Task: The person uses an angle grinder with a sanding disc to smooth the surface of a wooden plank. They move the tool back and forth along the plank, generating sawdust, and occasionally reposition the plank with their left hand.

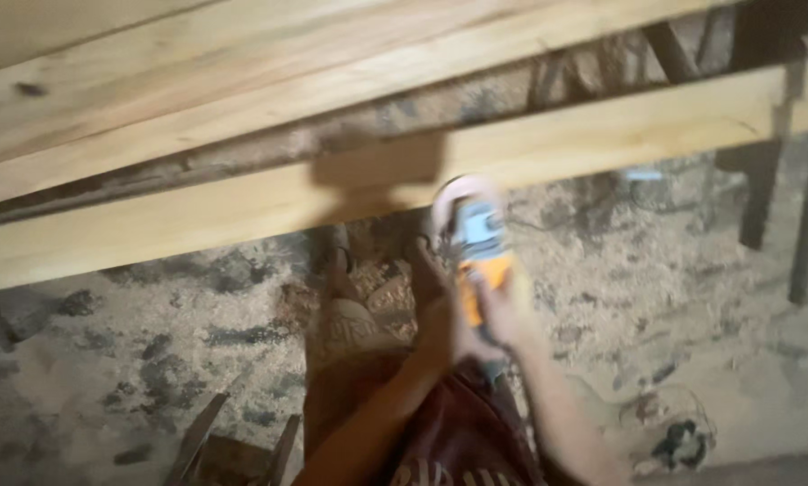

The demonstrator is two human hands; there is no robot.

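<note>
Gripping an orange-and-blue power sander (478, 247), the left hand (440, 315) and right hand (503, 310) are closing together around its body, just below the front edge of a pale wooden plank (242, 202). The tool is hanging above a sawdust-covered floor (602, 270), beside the person's bare foot (336, 270).

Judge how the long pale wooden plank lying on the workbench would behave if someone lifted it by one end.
The plank looks thick and straight, so it would probably stay stiff, not sag. Its length suggests it is heavy and awkward from one end. Flat faces mean it should slide, not roll; sawdust on the floor hints at dusty surfaces.
</note>
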